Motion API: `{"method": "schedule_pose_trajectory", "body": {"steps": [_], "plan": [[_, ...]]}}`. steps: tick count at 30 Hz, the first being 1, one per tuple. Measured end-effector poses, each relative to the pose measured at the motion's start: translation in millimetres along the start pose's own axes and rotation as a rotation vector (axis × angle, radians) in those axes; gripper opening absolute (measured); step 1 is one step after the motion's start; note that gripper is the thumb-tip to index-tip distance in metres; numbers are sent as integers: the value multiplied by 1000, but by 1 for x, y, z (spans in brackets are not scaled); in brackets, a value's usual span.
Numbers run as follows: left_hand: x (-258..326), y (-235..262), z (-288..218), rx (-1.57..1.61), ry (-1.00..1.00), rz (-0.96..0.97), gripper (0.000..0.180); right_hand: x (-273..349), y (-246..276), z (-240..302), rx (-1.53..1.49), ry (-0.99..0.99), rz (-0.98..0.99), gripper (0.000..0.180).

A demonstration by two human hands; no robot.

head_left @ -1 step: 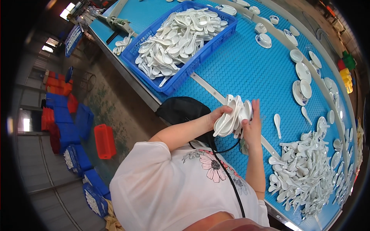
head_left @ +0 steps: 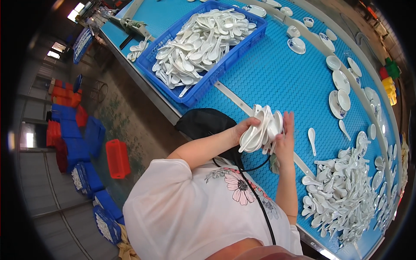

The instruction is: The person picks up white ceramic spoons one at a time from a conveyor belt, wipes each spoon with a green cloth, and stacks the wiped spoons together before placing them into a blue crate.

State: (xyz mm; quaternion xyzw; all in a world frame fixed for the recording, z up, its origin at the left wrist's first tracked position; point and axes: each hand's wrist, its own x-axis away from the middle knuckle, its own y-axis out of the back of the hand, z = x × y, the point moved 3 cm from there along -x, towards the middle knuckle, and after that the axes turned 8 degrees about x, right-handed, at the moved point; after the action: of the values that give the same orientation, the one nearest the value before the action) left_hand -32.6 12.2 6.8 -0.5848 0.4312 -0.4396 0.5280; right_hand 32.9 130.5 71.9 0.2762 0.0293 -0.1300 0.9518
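Between my two hands is a bunch of white ceramic spoons (head_left: 261,132), held above the blue conveyor belt (head_left: 271,76). My left hand (head_left: 245,129) is closed around the bunch from its left side, thumb on top. On the other side my right hand (head_left: 285,145) presses against the spoons, its thumb on them and its fingers stretched upward along them. To the right lies a large heap of white spoons (head_left: 340,195) on the belt. A single spoon (head_left: 312,141) rests between that heap and my right hand. Up ahead, a blue plastic basket (head_left: 201,89) is piled with spoons.
Bowls and oval dishes (head_left: 340,81) line the belt's far right side. A black bag-like object (head_left: 203,123) is by my left forearm, with a black cable nearby. On the floor at left are a red crate (head_left: 118,159) and stacked blue crates (head_left: 71,132).
The bunch of spoons has shifted very slightly upward between my hands. Nothing else visibly differs.
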Motion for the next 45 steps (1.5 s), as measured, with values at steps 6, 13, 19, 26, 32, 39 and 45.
{"method": "schedule_pose_trajectory", "body": {"steps": [6,13,19,26,32,39,45], "plan": [[22,-45,-31,86,-238,110,68,31,21,-47,-620,-350,-190,57],[112,-43,-154,-274,-711,-63,64,120,57,-123,-609,-698,-389,34],[212,-43,-261,-774,-970,-777,54,154,76,-145,-586,-741,-533,28],[194,12,-268,-1573,-725,-1225,104,117,43,-129,-500,-672,-375,28],[158,32,-233,-2256,-287,-1408,77,94,26,-87,577,-73,-250,37],[150,36,-283,-2547,-296,-1557,80,105,9,-134,452,-92,-339,16],[159,50,-297,-2323,-389,-1475,81,106,45,-141,-868,-678,-730,17]]}}
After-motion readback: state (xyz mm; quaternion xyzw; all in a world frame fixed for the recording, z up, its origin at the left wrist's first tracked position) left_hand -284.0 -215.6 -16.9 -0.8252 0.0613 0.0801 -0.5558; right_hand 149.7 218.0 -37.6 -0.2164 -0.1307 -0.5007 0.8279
